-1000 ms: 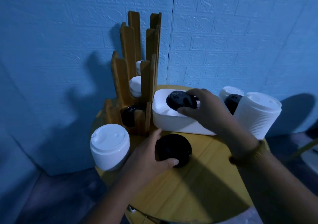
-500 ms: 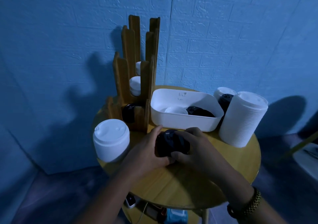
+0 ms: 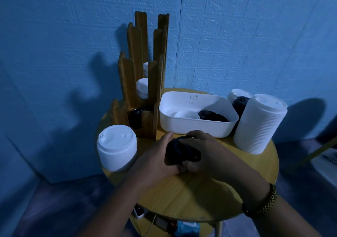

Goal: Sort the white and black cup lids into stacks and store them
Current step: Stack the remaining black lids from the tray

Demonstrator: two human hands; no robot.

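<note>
Here both hands close around a short stack of black lids point(image 3: 179, 150) that sits on the round yellow table point(image 3: 200, 198), just in front of the white tub point(image 3: 193, 127). The left hand point(image 3: 158, 158) curls its fingers round the stack's left side; the right hand point(image 3: 207, 150) wraps over its top and right side. Inside the tub lie a white lid point(image 3: 187, 115) and loose black lids point(image 3: 213, 116). A wooden rack point(image 3: 135, 69) stands beside the tub, a low white stack point(image 3: 116, 145) at the table's left edge, a tall white stack point(image 3: 259, 127) at its right
</note>
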